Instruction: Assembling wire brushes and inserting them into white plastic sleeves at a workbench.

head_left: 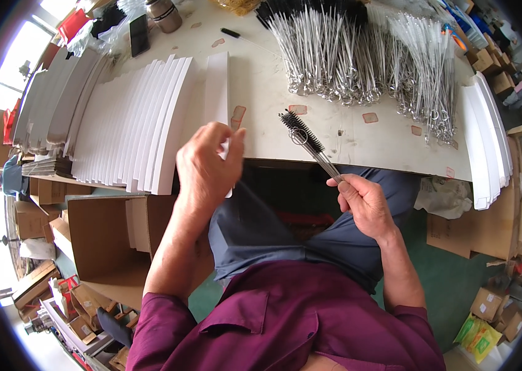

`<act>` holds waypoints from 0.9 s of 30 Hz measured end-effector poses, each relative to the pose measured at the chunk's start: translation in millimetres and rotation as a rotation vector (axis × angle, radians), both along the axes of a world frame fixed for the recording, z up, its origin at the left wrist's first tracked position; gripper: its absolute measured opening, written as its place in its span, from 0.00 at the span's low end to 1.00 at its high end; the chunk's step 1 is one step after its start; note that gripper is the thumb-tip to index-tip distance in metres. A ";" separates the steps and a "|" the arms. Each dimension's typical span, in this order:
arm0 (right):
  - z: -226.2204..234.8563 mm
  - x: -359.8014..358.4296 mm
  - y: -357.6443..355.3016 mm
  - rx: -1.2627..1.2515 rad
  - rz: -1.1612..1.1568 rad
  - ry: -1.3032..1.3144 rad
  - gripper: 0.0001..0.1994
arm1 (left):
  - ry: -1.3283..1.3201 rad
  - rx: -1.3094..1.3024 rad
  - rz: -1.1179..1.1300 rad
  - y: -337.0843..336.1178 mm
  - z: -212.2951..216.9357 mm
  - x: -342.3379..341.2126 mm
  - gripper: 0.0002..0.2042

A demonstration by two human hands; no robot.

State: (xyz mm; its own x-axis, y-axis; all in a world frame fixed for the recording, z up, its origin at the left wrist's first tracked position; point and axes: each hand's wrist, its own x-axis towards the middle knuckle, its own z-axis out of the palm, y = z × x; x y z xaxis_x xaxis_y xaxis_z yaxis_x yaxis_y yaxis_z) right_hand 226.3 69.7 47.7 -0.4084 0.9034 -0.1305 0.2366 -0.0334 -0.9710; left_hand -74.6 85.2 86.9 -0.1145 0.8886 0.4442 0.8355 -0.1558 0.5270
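Note:
My right hand [366,203] is closed round the wire stems of a small bundle of tube brushes [310,137]. Their black bristles and a wire loop point up and away, over the table's front edge. My left hand [208,162] has its fingers curled over a long narrow white box [216,86] that lies at the table edge, its near end jutting past. A white edge shows between thumb and fingers; part of the grip is hidden and slightly blurred. Left of it stands a row of similar white boxes [131,123].
On the table [261,130], a big heap of wire-handled brushes [329,55] lies at the back right. One loose brush [231,33], a phone [140,36] and a steel flask [164,15] are farther back. More white boxes [482,142] lie right; an open carton [103,247] stands lower left.

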 end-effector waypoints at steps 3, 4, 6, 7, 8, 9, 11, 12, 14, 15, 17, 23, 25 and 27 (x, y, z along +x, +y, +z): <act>0.4 -0.9 -0.5 0.008 0.014 -0.021 0.13 | 0.174 -0.177 0.178 -8.5 -8.2 -21.1 0.19; 1.7 -0.7 0.4 -0.009 0.016 -0.032 0.13 | 0.225 -0.237 0.187 -13.3 -10.1 -21.2 0.23; 2.2 -1.8 1.2 -0.029 0.020 -0.056 0.14 | 0.228 -0.393 0.191 -21.0 -11.6 -17.6 0.33; 2.2 -2.4 1.6 -0.033 0.024 -0.054 0.14 | 0.230 -0.397 0.195 -21.7 -13.8 -15.2 0.33; 2.1 -3.3 2.0 -0.040 0.023 -0.057 0.14 | 0.194 -0.424 0.207 -22.0 -17.6 -13.2 0.34; 1.6 -4.2 2.4 -0.047 0.022 -0.060 0.14 | 0.157 -0.450 0.219 -21.7 -21.6 -11.1 0.36; -0.2 -7.8 0.7 -0.022 0.012 -0.042 0.15 | 0.123 -0.442 0.239 -18.6 -27.2 -8.9 0.36; -1.3 -9.0 -0.1 0.007 -0.002 -0.025 0.17 | 0.098 -0.412 0.252 -17.0 -29.4 -8.9 0.35; -4.9 -7.3 -1.5 0.002 -0.022 -0.022 0.17 | 0.071 -0.386 0.262 -15.0 -32.2 -9.4 0.33; -6.2 -6.2 -2.3 0.002 -0.041 -0.018 0.17 | 0.023 -0.432 0.270 -15.0 -33.0 -9.6 0.33; -1.7 -3.7 -1.9 -0.052 -0.040 -0.049 0.15 | -0.025 -0.478 0.278 -16.2 -32.1 -8.2 0.33; -6.4 -1.9 -6.7 -0.027 0.004 -0.069 0.14 | -1.135 -0.677 -0.111 -29.1 -15.1 -12.4 0.23; -2.8 -3.8 -7.4 -0.045 0.018 -0.058 0.14 | -1.161 -0.690 -0.176 -32.8 -29.4 -14.9 0.25; -2.2 -8.4 -8.2 -0.062 0.036 -0.039 0.14 | -1.462 -0.678 -0.233 -36.4 -40.6 -8.3 0.26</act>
